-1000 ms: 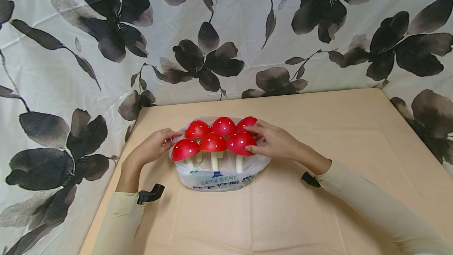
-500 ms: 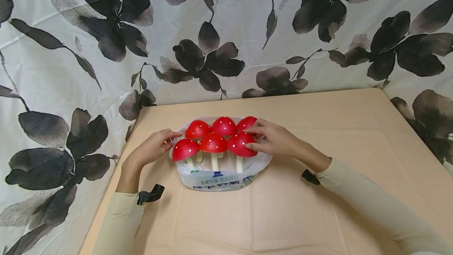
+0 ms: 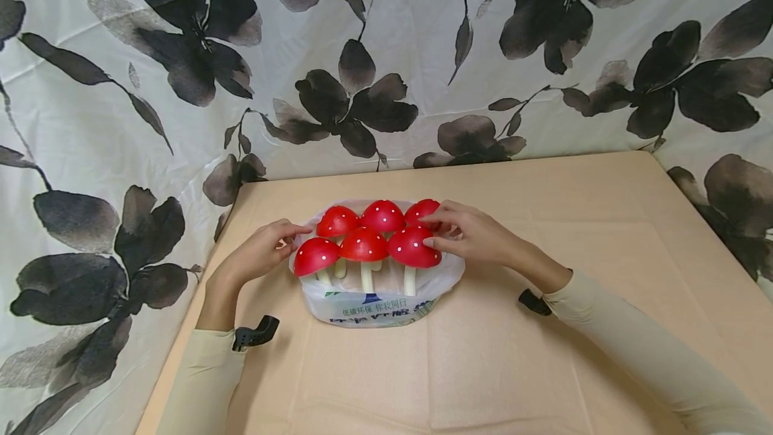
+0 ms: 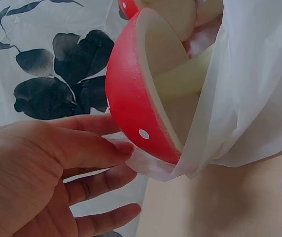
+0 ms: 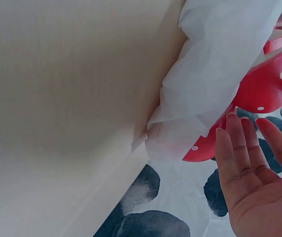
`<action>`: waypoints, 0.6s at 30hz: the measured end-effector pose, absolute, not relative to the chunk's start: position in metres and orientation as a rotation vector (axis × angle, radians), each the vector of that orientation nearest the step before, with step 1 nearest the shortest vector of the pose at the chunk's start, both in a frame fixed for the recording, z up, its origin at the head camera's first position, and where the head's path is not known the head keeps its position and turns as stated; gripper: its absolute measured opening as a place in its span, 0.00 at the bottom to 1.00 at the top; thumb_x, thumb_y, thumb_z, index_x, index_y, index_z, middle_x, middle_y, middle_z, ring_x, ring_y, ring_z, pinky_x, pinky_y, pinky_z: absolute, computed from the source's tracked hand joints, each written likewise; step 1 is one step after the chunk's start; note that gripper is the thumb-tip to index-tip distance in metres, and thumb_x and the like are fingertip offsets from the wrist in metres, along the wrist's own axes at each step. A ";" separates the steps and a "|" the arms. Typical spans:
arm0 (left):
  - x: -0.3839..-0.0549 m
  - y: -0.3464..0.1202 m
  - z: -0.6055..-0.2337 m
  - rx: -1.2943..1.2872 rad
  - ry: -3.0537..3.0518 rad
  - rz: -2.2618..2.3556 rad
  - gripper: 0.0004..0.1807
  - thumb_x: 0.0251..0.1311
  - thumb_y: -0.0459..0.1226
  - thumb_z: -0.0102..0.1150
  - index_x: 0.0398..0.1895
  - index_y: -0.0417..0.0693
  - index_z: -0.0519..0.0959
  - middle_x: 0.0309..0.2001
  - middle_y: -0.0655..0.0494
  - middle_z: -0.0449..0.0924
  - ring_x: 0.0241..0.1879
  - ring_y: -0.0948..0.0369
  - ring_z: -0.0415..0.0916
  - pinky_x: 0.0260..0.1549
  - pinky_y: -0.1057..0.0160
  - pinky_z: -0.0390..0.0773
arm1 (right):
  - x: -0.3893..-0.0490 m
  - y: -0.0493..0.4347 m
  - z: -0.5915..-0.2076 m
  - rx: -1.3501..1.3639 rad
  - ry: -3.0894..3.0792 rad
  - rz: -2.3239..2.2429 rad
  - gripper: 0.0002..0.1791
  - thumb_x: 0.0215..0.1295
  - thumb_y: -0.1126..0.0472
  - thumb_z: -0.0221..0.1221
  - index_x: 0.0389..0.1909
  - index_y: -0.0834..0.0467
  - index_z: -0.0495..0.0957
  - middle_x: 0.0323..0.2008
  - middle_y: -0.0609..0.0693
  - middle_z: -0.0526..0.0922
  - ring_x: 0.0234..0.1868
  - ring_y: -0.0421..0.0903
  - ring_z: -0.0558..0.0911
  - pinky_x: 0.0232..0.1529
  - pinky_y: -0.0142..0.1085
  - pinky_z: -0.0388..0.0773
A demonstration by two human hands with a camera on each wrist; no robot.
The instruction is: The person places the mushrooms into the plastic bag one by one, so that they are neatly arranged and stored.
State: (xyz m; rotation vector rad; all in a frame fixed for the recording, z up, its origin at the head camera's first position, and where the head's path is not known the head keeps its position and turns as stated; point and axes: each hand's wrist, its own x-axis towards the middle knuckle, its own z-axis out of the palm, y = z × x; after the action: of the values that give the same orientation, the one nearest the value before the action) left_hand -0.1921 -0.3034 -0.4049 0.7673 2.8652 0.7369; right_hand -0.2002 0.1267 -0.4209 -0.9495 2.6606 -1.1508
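Several toy mushrooms with red, white-dotted caps and pale stems stand in a white plastic bag (image 3: 379,314) in the head view. My left hand (image 3: 260,248) is at the bag's left rim, beside the front left mushroom (image 3: 315,256). The left wrist view shows its thumb and a finger (image 4: 123,147) pinching the thin bag edge by the red cap (image 4: 131,94). My right hand (image 3: 471,232) is at the right side, fingers extended beside the back right mushroom (image 3: 423,209) and thumb near the front right mushroom (image 3: 414,247). In the right wrist view its fingers (image 5: 239,148) are nearly straight.
The bag stands on a tan-covered table (image 3: 519,361), left of its middle. Behind and to the sides hangs a white curtain (image 3: 435,113) with dark flowers. Black straps (image 3: 256,332) are on both wrists.
My right hand has shifted slightly right, its thumb drawing back from the front right cap. The left hand, bag and mushrooms stay nearly in place.
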 end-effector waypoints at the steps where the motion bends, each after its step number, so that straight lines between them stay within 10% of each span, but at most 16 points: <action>1: -0.192 -0.304 -0.405 0.777 2.869 0.745 0.23 0.59 0.20 0.59 0.58 0.40 0.82 0.36 0.52 0.78 0.38 0.57 0.75 0.41 0.59 0.78 | -0.200 0.127 -0.420 -0.959 2.655 -1.158 0.28 0.59 0.50 0.72 0.60 0.51 0.82 0.52 0.49 0.79 0.47 0.46 0.82 0.43 0.37 0.85; 18: -0.195 -0.297 -0.390 0.715 2.859 0.772 0.23 0.64 0.26 0.59 0.63 0.40 0.78 0.52 0.43 0.82 0.50 0.46 0.81 0.52 0.38 0.79 | -0.204 0.151 -0.403 -0.922 2.687 -1.045 0.22 0.69 0.57 0.64 0.62 0.57 0.80 0.54 0.52 0.82 0.51 0.48 0.83 0.48 0.44 0.84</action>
State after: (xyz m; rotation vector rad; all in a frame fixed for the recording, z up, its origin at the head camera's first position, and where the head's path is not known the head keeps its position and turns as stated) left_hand -0.1946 -0.2968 -0.3898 0.7148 2.8587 0.7716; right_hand -0.2040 0.1514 -0.4028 -0.9216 2.6872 -1.0445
